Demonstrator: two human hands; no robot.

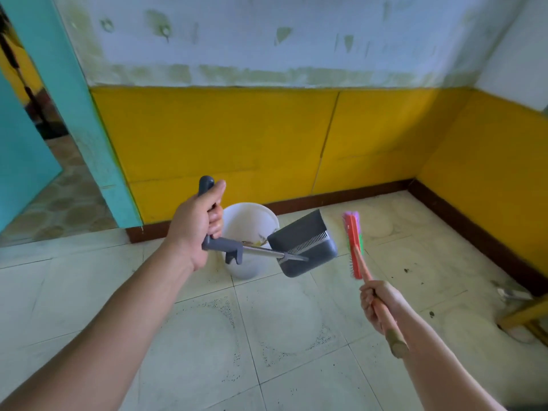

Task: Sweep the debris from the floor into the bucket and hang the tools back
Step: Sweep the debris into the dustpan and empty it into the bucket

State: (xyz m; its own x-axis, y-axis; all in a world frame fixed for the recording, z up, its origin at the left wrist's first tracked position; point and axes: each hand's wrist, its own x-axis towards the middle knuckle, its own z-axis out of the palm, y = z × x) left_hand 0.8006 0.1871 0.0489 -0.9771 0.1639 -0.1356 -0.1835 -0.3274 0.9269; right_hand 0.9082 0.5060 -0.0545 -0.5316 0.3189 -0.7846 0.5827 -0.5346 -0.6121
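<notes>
A grey plastic dustpan (302, 244) with a long metal shaft and grey handle is held up off the floor by the left hand (194, 226), whose fingers are wrapped tightly around the grip. The pan is tipped on its side over the right part of a round white plastic bucket (237, 221), which stands on the pale tiled floor (267, 336) close to the yellow-panelled wall (237, 137). Some yellowish debris can be seen inside the bucket, just beside the pan's edge. A broom with a red head, pink and green bristles and a wooden stick (354, 244) is held by the right hand (378, 304), which is closed around the stick a little below the head; the head is raised, just right of the dustpan and apart from it. A few dark specks (431, 314) are scattered on the tiles to the right, near the dark brown skirting (474, 232). A turquoise door frame (74, 114) is seen at the left.
</notes>
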